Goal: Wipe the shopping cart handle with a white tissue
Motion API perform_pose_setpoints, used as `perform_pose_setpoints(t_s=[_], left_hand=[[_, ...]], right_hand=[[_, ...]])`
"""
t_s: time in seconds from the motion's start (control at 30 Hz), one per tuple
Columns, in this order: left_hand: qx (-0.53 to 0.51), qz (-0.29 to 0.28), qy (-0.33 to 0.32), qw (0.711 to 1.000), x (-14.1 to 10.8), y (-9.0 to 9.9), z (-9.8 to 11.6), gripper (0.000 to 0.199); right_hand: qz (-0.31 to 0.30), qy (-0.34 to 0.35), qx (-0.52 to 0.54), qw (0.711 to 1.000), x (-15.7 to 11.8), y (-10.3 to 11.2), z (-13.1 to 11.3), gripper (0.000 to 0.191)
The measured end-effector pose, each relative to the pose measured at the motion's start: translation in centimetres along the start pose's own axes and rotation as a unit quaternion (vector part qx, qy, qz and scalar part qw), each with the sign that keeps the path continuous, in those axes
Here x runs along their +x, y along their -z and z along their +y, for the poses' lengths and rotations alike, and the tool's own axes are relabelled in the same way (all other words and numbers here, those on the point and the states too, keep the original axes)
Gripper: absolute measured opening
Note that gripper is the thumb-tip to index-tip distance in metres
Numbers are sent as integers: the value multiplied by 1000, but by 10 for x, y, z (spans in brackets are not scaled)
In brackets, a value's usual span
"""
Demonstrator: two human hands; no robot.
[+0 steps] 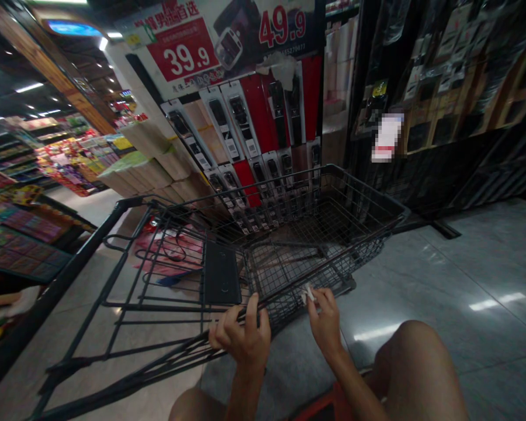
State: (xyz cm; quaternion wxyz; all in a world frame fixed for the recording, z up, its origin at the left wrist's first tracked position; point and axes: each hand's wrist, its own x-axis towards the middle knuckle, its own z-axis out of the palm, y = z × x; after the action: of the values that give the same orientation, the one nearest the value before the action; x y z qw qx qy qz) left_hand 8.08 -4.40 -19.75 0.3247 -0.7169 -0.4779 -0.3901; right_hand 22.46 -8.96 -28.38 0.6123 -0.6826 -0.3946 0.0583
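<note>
A dark wire shopping cart (284, 295) stands side-on in front of me. Its near top rail passes under the curled fingers of my left hand (243, 333), which grips it. Just to the right, close to the cart's outer side, my right hand (324, 318) pinches a small crumpled white tissue (307, 293) between thumb and fingers. A black flap (221, 273) sits upright in the cart's seat part, and a pink bag (169, 245) shows through the wires beside it. Wide wire mesh makes up the basket's floor.
Behind the cart, a display rack (263, 117) holds several boxed belts under price signs (186, 55). More goods hang on a dark rack (447, 88) at right. Stacked paper packs (144, 158) stand at left. My bent knee (421, 368) is over the tiled floor (477, 263).
</note>
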Motion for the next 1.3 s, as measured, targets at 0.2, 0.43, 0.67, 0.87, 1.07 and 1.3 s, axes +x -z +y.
perform_pose_setpoints(t_s=[0.2, 0.43, 0.67, 0.87, 1.07, 1.3], left_hand=[[-30, -25, 24, 999, -2, 0, -1, 22], [-12, -32, -21, 999, -1, 2, -7, 29], [13, -33, -28, 999, 6, 9, 1, 25], [14, -35, -14, 999, 7, 11, 4, 21], [19, -50, -5, 999, 9, 14, 6, 20], [16, -43, -8, 999, 10, 14, 6, 20]], right_hand=[[-7, 6, -3, 1000, -1, 5, 3, 22], [66, -2, -33, 997, -2, 23, 6, 18], [38, -2, -5, 999, 13, 9, 12, 23], [43, -27, 0, 999, 18, 2, 9, 21], [46, -28, 25, 998, 23, 1, -13, 18], [42, 2, 21, 999, 34, 7, -47, 13]])
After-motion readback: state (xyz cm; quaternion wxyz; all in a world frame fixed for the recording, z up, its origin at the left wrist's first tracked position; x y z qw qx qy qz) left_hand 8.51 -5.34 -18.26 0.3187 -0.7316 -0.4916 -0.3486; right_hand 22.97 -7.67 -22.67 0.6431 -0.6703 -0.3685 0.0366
